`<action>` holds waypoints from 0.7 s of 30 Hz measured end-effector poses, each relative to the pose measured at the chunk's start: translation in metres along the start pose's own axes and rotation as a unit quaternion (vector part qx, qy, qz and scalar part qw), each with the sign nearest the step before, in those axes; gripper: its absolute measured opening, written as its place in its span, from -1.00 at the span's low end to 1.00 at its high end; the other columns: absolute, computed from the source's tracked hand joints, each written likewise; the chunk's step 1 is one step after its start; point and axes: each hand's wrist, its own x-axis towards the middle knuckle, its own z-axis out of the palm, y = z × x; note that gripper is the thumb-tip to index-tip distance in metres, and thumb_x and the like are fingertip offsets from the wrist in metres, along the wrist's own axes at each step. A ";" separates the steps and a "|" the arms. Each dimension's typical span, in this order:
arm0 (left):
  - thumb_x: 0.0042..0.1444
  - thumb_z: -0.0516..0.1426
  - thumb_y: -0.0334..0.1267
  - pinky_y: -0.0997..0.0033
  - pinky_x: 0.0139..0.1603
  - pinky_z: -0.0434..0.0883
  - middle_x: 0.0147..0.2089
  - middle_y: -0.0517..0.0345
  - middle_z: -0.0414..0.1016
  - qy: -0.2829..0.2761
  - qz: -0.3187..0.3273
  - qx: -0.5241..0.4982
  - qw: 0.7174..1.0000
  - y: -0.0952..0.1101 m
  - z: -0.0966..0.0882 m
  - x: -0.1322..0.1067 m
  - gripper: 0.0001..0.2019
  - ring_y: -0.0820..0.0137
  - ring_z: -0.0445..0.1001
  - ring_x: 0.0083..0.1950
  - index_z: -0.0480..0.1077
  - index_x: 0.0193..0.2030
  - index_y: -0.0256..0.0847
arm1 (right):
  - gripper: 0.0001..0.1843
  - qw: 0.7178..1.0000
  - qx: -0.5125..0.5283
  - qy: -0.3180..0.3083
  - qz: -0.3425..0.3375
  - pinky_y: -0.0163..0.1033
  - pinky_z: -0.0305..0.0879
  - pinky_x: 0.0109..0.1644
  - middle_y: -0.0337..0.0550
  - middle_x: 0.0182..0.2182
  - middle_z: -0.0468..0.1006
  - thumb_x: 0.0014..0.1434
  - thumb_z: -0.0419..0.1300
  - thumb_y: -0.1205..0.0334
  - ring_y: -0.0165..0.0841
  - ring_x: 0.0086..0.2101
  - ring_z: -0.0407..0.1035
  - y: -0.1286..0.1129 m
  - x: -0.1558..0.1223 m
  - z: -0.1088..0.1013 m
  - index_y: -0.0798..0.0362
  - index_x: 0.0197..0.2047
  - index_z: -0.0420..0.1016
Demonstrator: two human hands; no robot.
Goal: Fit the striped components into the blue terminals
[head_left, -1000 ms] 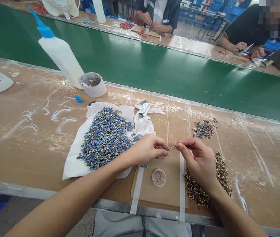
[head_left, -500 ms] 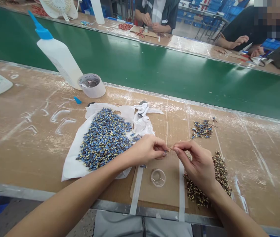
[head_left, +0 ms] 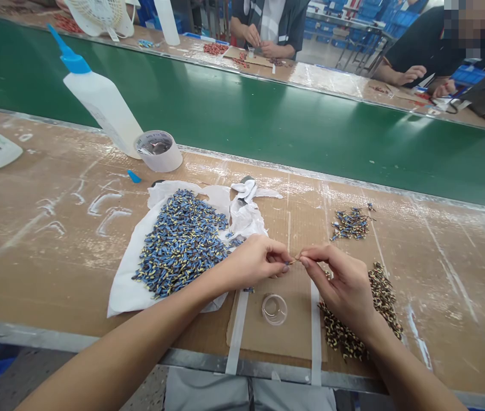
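Note:
My left hand (head_left: pixel 259 260) is closed in a pinch at the fingertips, a tiny bluish piece just showing at their ends. Facing it, my right hand (head_left: pixel 340 279) pinches a thin tan piece, and the two pieces seem to meet between the hands. Just below stands a small clear plastic cup (head_left: pixel 274 310) on a taped-down cardboard sheet (head_left: pixel 268 341). Left of the hands, a heap of small blue-and-yellow pieces (head_left: pixel 182 240) lies on white cloth (head_left: pixel 125 285). Partly behind my right hand is a pile of brown-and-cream pieces (head_left: pixel 382 297).
A smaller cluster of blue-and-brown pieces (head_left: pixel 351 222) lies beyond my right hand. A tape roll (head_left: pixel 163 160), a white squeeze bottle (head_left: pixel 103 108) and a blue cap (head_left: pixel 133 176) stand at back left. A green belt (head_left: pixel 242 108) separates me from two people working opposite.
Both hands keep their pinch at nearly the same spot. The view has shifted very slightly; the piles and the cup stay in place.

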 end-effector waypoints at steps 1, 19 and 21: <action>0.06 0.14 -0.37 0.52 -0.37 0.26 -0.50 0.22 0.40 0.001 0.001 -0.001 1.000 0.000 0.000 0.000 -0.89 0.49 0.35 -0.44 0.52 -0.32 -0.30 | -0.93 1.000 0.004 -0.002 -0.001 -0.25 0.39 -0.25 -0.18 -0.34 0.59 0.23 0.17 0.36 -0.34 -0.33 0.50 0.000 0.000 0.000 -0.01 -0.25 0.41; 0.08 0.14 -0.36 0.45 -0.25 0.39 -0.34 0.09 0.56 -0.007 -0.029 -0.029 0.999 0.003 -0.002 0.000 -0.88 0.43 0.48 -0.33 0.49 -0.26 -0.31 | -0.89 0.943 0.210 -0.260 0.008 -0.21 0.42 -0.14 -0.16 -0.29 0.53 0.24 0.18 0.32 -0.36 -0.26 0.45 -0.017 0.003 -0.023 -0.04 -0.22 0.54; 0.09 0.13 -0.35 0.44 -0.23 0.39 -0.31 0.07 0.56 -0.009 -0.023 -0.025 0.999 0.003 -0.003 0.000 -0.87 0.42 0.49 -0.31 0.48 -0.24 -0.31 | -0.84 0.942 0.196 -0.274 0.005 -0.22 0.41 -0.13 -0.15 -0.26 0.51 0.26 0.14 0.33 -0.37 -0.24 0.44 -0.019 0.001 -0.016 -0.04 -0.19 0.54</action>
